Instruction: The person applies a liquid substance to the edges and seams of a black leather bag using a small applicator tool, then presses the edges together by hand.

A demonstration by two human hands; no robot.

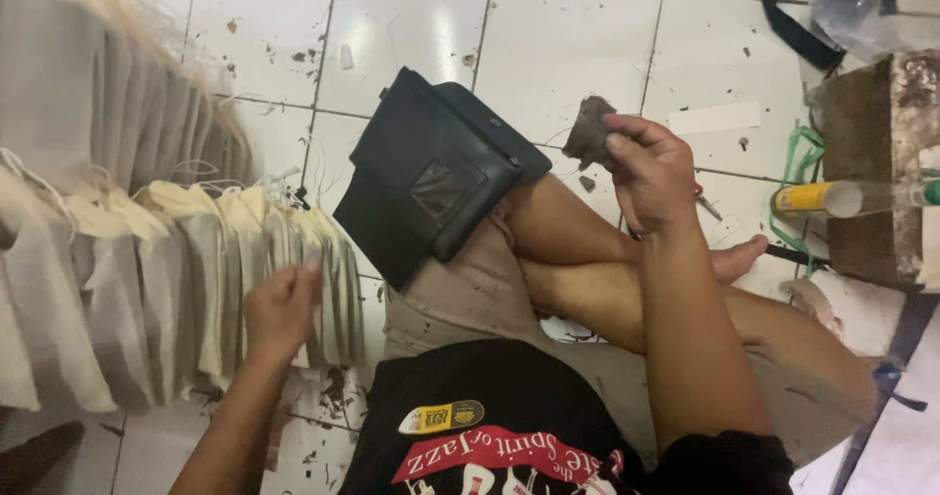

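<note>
I sit cross-legged on a white tiled floor. My left hand [282, 309] reaches down to a fanned row of beige cloth pieces [176, 270] on the floor at my left, its fingers on the nearest pieces. My right hand [651, 172] is raised above my knee and pinches a small dark brown scrap [590, 128] between thumb and fingers. A black pouch [431, 172] lies on my left thigh, between the two hands.
A second stack of beige cloth [117, 94] stands at the far left. At the right a worn block [881, 162] carries a yellow-and-clear tube [832, 199]. Green string [798, 162], a black strap [793, 25] and small debris lie on the tiles.
</note>
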